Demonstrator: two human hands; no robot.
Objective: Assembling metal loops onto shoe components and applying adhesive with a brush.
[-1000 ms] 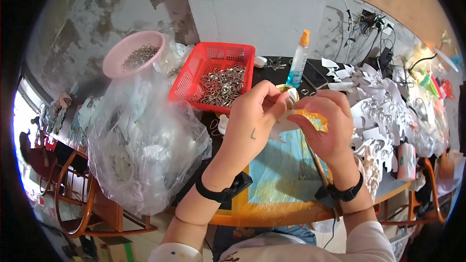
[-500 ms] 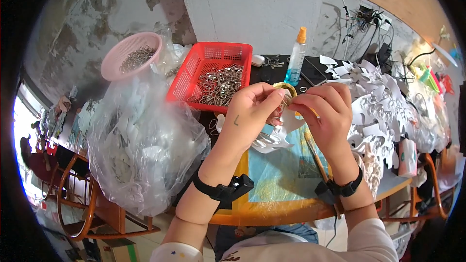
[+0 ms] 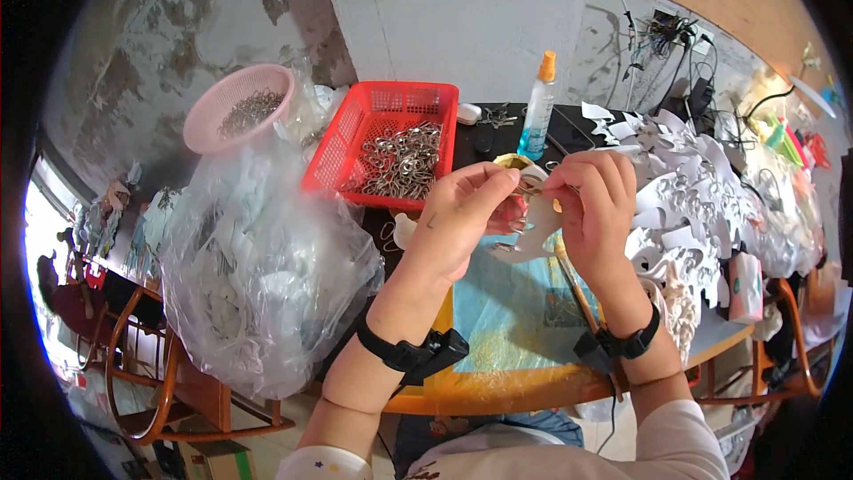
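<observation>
Over the blue work sheet [image 3: 498, 302], both hands meet at a flimsy white cut-out piece [image 3: 538, 227]. My left hand [image 3: 466, 213] is closed, thumb and fingers pinching the piece, with small shiny metal bits showing below its fingertips. At the upper edge of the piece, my right hand [image 3: 595, 204] is closed in a pinch; what lies between those fingertips is too small to make out. Behind the hands stands a round yellowish container [image 3: 513, 161], partly hidden. A wooden-handled brush [image 3: 577, 284] lies on the sheet below my right hand.
A red basket [image 3: 346, 138] holds metal clasps; a pink colander [image 3: 209, 116] with small metal parts is farther left. A big clear plastic bag [image 3: 267, 293] fills the left. A spray bottle [image 3: 538, 107] stands behind, and white cut-outs [image 3: 684, 187] are heaped at right.
The white piece has turned and now hangs more upright between the hands. My right fingers have curled in slightly; both hands stay at about the same place.
</observation>
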